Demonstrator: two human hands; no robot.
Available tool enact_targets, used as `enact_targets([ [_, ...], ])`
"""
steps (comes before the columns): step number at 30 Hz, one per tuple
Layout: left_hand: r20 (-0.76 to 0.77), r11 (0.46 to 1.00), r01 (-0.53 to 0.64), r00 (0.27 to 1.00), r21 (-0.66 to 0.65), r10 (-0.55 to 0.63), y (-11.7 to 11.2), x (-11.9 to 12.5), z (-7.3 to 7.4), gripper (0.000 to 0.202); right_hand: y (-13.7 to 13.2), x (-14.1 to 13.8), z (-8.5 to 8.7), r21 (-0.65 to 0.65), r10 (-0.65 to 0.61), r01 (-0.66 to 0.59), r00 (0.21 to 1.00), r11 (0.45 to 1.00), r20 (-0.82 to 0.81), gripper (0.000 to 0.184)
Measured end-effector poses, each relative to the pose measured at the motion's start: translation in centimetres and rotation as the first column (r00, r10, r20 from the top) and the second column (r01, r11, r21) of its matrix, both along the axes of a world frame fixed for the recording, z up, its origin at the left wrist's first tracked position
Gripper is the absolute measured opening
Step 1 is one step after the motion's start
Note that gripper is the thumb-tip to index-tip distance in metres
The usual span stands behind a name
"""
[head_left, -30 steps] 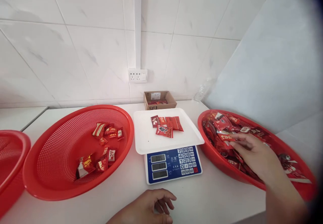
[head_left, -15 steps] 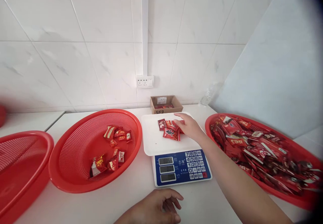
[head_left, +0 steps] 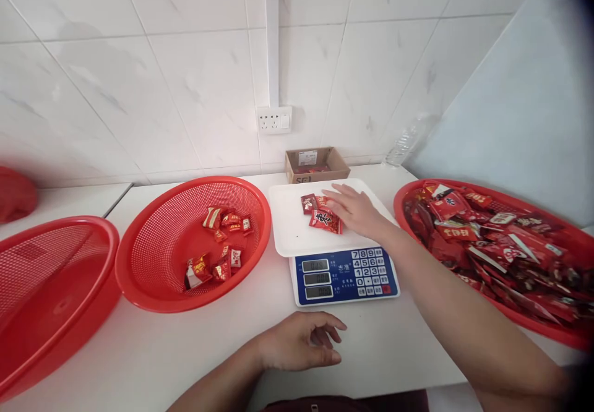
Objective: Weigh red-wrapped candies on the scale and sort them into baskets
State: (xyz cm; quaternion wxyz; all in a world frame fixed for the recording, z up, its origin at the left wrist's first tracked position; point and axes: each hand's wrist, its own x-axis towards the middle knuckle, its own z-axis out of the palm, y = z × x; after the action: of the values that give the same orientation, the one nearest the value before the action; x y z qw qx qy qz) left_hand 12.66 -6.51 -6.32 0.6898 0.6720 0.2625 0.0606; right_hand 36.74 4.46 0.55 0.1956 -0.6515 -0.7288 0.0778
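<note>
Small red snack packets (head_left: 326, 220) lie in a little heap on the white tray (head_left: 290, 236) of a digital scale (head_left: 343, 279). My right hand (head_left: 356, 211) is over the right side of this heap, fingers stretched out and partly covering the packets; whether it presses on them I cannot tell. Below the scale's blue keypad panel, my left hand (head_left: 304, 341) hovers or rests near the white table, loosely curved with fingers apart and nothing in it. The scale's displays are lit, but their digits are too faint to read surely.
A red mesh basket (head_left: 139, 300) on the left holds several packets; another red basket (head_left: 109, 257) stands beyond it. To the right, a red basket (head_left: 406, 192) is heaped with packets. Behind the scale are a cardboard box (head_left: 341, 171) and a clear plastic bottle (head_left: 403, 146).
My right hand has flattened over the packets, its fingers more stretched out. My left hand stays below the scale. The whole view has tilted downward a little.
</note>
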Motion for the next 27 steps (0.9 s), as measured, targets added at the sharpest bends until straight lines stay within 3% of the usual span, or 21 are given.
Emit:
enact_targets([
  [4,0.005,0.999,0.014,1.000,0.035,-0.014,0.0,-0.1,0.1,0.049,-4.8,2.7,1.2,0.231,-0.066,0.108,0.981,0.967,-0.183,0.052],
  [6,0.005,0.999,0.028,1.000,0.044,-0.028,0.0,-0.1,0.2,0.050,-7.6,4.4,1.2,0.259,-0.169,0.226,0.960,0.939,-0.225,0.048],
  [10,-0.013,0.997,0.064,0.998,0.051,-0.064,-0.1,-0.2,0.3,0.052,-12.2,7.8,0.0,0.157,-0.446,0.484,0.866,0.861,-0.225,0.046],
  [13,-0.035,0.997,0.064,0.997,0.046,-0.063,0.0,0.0,0.1,0.052,-14.1,9.2,-1.0,0.041,-0.589,0.611,0.777,0.791,-0.221,0.046],
  [16,-0.055,0.999,0.043,0.998,0.027,-0.041,0.2,0.3,-0.2,0.052,-14.6,9.4,-1.5,-0.049,-0.647,0.655,0.729,0.754,-0.224,0.046],
  [18,-0.064,1.000,0.021,0.998,0.011,-0.020,0.2,0.3,0.0,0.050,-14.4,9.3,-1.6,-0.064,-0.624,0.626,0.753,0.777,-0.208,0.046],
  [21,-0.037,0.999,-0.014,0.999,0.042,0.016,-0.2,-0.2,1.8,0.047,-14.2,9.3,-2.0,-0.081,-0.575,0.570,0.805,0.818,-0.143,0.050],
  [24,0.076,0.983,-0.065,0.996,0.173,0.053,-0.7,-2.0,4.9,0.039,-14.3,9.7,-2.3,-0.071,-0.552,0.548,0.826,0.834,-0.110,0.051],
  [26,0.108,0.926,-0.192,0.980,0.324,0.166,-0.4,-3.8,7.0,0.031,-14.4,9.9,-2.4,-0.054,-0.548,0.546,0.827,0.836,-0.123,0.050],
  [27,0.091,0.863,-0.285,0.958,0.418,0.273,0.0,-4.7,7.8,0.029,-14.4,10.1,-2.5,-0.048,-0.547,0.545,0.827,0.837,-0.131,0.049],
])
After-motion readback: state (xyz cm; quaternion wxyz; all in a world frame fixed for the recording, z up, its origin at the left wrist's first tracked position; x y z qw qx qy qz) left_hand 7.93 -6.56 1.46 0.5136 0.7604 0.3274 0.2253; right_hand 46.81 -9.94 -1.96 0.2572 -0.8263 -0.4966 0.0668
